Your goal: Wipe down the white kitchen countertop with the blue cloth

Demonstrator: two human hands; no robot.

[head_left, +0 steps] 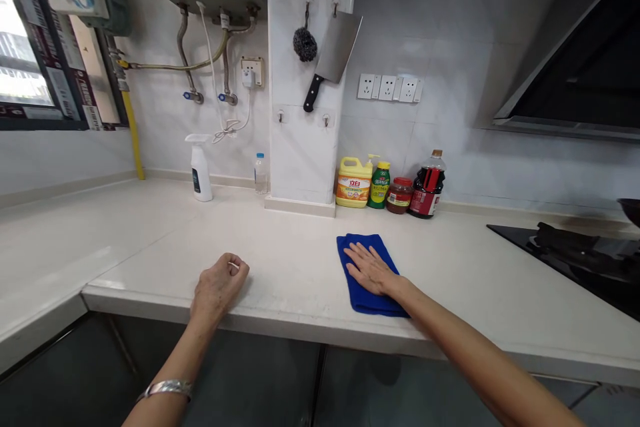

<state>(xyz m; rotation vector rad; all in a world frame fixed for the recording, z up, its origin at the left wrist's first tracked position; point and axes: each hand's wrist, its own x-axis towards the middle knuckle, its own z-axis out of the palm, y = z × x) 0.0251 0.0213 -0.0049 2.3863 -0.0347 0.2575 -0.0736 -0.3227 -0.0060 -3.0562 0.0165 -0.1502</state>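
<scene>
A folded blue cloth lies on the white countertop near its front edge. My right hand lies flat on the cloth with its fingers stretched out. My left hand rests on the bare countertop to the left of the cloth, its fingers curled into a loose fist with nothing seen in them. A metal bracelet is on my left wrist.
Against the back wall stand a yellow detergent jug, a green bottle, a red jar and a dark sauce bottle. A white spray bottle and small water bottle stand further left. A cleaver hangs above. A black stove lies at right.
</scene>
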